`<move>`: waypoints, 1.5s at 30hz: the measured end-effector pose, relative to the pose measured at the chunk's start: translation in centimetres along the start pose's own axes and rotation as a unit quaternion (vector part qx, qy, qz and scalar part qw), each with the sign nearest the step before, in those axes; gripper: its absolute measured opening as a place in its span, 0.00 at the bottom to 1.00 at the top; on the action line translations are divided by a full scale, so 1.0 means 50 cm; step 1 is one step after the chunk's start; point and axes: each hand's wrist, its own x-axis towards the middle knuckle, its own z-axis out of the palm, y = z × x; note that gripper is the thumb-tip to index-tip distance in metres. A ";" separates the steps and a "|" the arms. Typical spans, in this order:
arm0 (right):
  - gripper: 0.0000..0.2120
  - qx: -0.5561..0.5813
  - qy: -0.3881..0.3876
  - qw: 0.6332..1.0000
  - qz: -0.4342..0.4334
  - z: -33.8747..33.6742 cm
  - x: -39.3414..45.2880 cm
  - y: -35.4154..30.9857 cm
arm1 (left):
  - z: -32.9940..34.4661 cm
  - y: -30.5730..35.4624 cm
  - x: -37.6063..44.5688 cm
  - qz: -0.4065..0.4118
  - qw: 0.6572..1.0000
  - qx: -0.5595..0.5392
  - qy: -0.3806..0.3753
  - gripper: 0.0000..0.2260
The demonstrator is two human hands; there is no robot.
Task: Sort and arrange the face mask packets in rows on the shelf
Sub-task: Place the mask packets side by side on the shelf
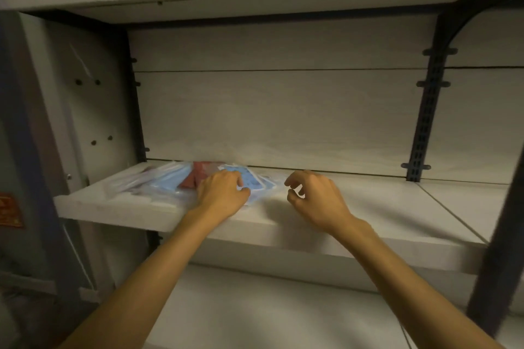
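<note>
Head cam view, so we're looking down along both forearms into the shelf (354, 193). What matters for the next move is that the pile of face mask packets (181, 181) sits at the left end of the board, and everything to its right is bare shelf running out toward the dark upright bracket (425, 110).

Our left hand (222, 193) is right on the pile, fingers curled down over the top blue packet (249, 178), which looks like a grip on its near edge, though the blur makes it hard to be sure how firm. Reddish packets (198, 176) poke out behind it and clear-wrapped blue ones fan off to the left. The heap's long axis runs roughly along the shelf, left to right.

Our right hand (314, 195) hovers just beside the pile's right edge, fingers loosely curled, holding nothing. So left is nearer the stack, right is nearer the free space.

Our guess is that rows go rightward, since that's where the room is. Front lip is close under both wrists, so packets slid forward could tip off.
</note>
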 end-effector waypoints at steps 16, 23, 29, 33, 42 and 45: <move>0.12 -0.050 -0.023 0.995 0.079 0.118 0.148 -0.034 | 0.026 -0.165 0.183 -0.090 0.987 -0.074 -0.106 0.45; 0.13 -0.057 -0.072 0.983 0.157 0.136 0.196 -0.064 | 0.009 -0.257 0.226 -0.177 0.924 -0.314 -0.129 0.34; 0.28 -0.081 -0.193 0.951 0.228 0.148 0.240 -0.080 | -0.028 -0.311 0.218 -0.198 0.852 -0.469 -0.124 0.08; 0.37 -0.097 -0.219 0.933 0.268 0.157 0.245 -0.075 | -0.036 -0.335 0.209 -0.169 0.852 -0.484 -0.105 0.10; 0.41 -0.042 -0.181 0.911 0.367 0.146 0.249 -0.068 | -0.047 -0.362 0.193 -0.199 0.817 -0.522 -0.143 0.12; 0.28 0.057 -0.157 0.900 0.402 0.125 0.251 -0.068 | -0.044 -0.370 0.197 -0.195 0.816 -0.525 -0.142 0.09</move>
